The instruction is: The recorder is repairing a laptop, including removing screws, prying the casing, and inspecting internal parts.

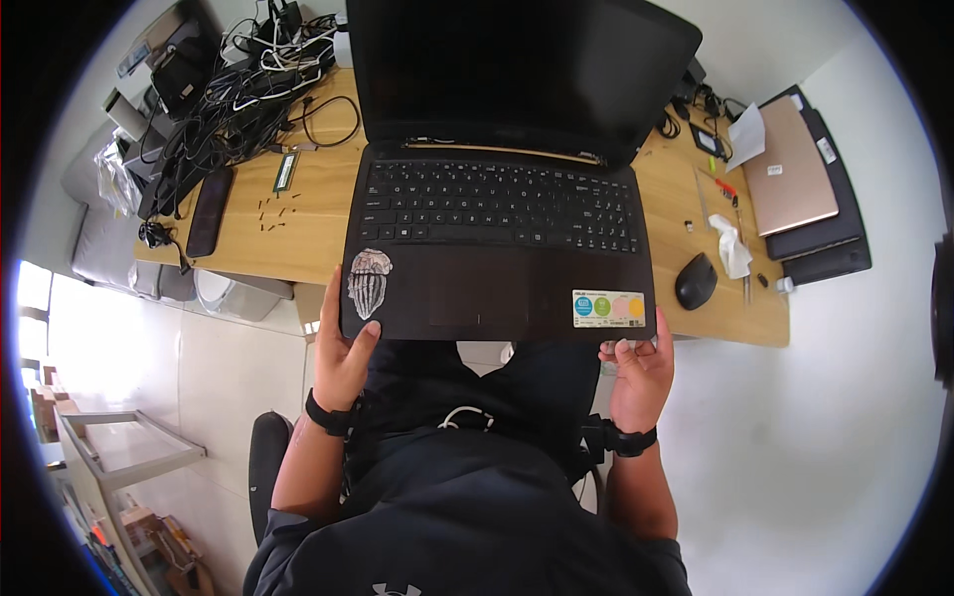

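An open black laptop [477, 280] with a dark screen juts over the desk's front edge above my lap. A thin tan strip shows along its hinge, and stickers sit on both sides of the palm rest. My left hand [344, 358] grips the left front corner, thumb on top. My right hand [639, 366] holds the right front corner from the edge, fingers partly hidden underneath. Left of the laptop lie a small green circuit module [286, 172] and several small screws [273, 214]. To its right are a black mouse [696, 281] and a crumpled white tissue [733, 245].
The wooden desk [755, 318] bears tangled cables [209, 129], a dark oblong device [210, 212], small tools [725, 188] and stacked closed laptops [785, 174]. I sit on a black chair [268, 457]. A metal-framed rack [134, 452] stands at lower left, a grey seat [94, 223] beyond the desk's left end.
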A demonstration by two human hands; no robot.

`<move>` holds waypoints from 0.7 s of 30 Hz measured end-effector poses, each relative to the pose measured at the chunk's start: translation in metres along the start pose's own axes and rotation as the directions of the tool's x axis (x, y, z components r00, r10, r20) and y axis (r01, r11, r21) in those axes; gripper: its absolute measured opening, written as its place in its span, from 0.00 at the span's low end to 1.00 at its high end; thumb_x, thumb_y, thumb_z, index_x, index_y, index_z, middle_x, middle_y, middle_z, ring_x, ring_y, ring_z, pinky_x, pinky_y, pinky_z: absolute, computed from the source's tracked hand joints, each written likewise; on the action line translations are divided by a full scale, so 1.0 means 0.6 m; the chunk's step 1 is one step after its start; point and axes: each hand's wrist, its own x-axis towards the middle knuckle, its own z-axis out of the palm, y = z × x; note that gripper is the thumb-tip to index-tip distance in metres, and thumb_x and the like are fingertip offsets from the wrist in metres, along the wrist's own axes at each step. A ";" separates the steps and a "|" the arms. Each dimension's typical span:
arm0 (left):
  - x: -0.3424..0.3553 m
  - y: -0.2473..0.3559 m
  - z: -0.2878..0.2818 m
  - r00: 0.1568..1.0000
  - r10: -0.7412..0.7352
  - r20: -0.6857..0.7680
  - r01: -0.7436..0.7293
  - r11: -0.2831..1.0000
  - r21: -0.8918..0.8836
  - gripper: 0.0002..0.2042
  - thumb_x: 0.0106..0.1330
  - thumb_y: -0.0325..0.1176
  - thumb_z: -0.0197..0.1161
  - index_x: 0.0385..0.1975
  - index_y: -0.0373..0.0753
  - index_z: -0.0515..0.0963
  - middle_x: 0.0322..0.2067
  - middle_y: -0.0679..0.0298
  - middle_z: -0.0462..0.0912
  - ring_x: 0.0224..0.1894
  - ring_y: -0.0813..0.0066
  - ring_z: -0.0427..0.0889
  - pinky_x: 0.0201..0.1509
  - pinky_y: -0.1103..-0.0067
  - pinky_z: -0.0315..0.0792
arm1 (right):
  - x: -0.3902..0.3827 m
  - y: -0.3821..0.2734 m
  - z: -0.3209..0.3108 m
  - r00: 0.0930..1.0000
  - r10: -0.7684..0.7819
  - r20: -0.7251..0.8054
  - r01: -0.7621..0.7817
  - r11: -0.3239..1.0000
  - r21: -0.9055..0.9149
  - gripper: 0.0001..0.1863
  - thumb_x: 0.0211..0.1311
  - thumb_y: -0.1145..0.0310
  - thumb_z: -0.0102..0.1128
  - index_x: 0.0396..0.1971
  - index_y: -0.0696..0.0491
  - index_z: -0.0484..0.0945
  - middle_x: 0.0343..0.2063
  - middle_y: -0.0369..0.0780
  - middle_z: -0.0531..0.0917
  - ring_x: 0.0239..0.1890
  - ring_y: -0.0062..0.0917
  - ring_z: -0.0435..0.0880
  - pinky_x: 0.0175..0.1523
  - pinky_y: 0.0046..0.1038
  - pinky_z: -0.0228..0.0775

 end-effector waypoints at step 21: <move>0.181 0.216 0.002 0.801 0.570 -0.185 -0.261 0.609 0.749 0.21 0.73 0.35 0.70 0.61 0.33 0.79 0.43 0.61 0.80 0.49 0.68 0.77 0.56 0.76 0.72 | 0.092 -0.314 0.148 0.999 -0.042 -0.006 0.042 0.998 -0.036 0.08 0.68 0.71 0.71 0.36 0.60 0.82 0.30 0.38 0.85 0.33 0.26 0.90 0.42 0.24 0.84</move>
